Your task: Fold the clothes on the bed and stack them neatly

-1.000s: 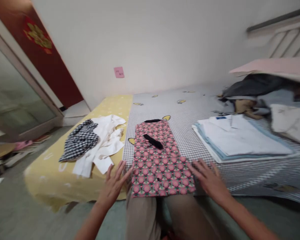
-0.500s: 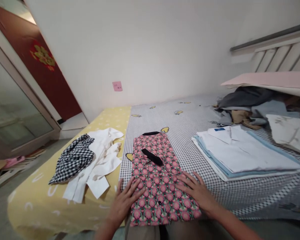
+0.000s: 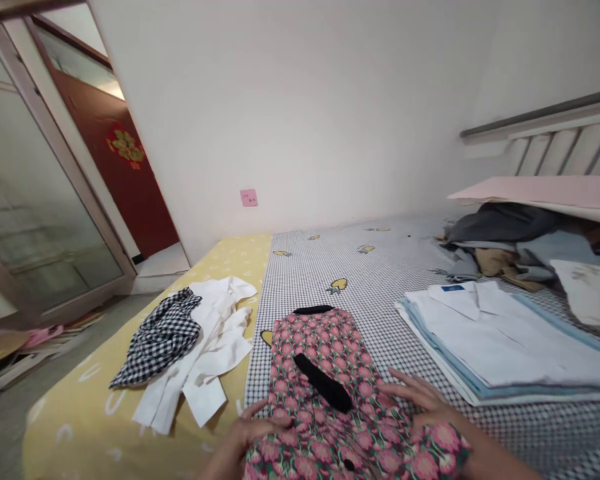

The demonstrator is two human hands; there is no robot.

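Note:
A pink floral shirt (image 3: 325, 380) with a black collar lies folded lengthwise before me, one black cuff slanting across its middle. Its near part is raised and rumpled towards me. My left hand (image 3: 247, 433) grips the shirt's left edge, fingers partly hidden by the cloth. At the right edge, my right hand (image 3: 420, 400) has its forefingers on the shirt's side, while a raised corner of cloth covers its thumb and part of the wrist.
On the left, a white garment (image 3: 220, 333) and a black-and-white checked cloth (image 3: 163, 337) lie loose on a yellow sheet (image 3: 80, 413). Folded white and blue shirts (image 3: 480, 333) are stacked on the right. Behind them, crumpled clothes (image 3: 510, 227) sit beneath a pink board (image 3: 545, 190).
The shirt's near part has come up off the bed and bent, where it lay flat under both palms. Both hands now hold its edges. My view has tilted upward.

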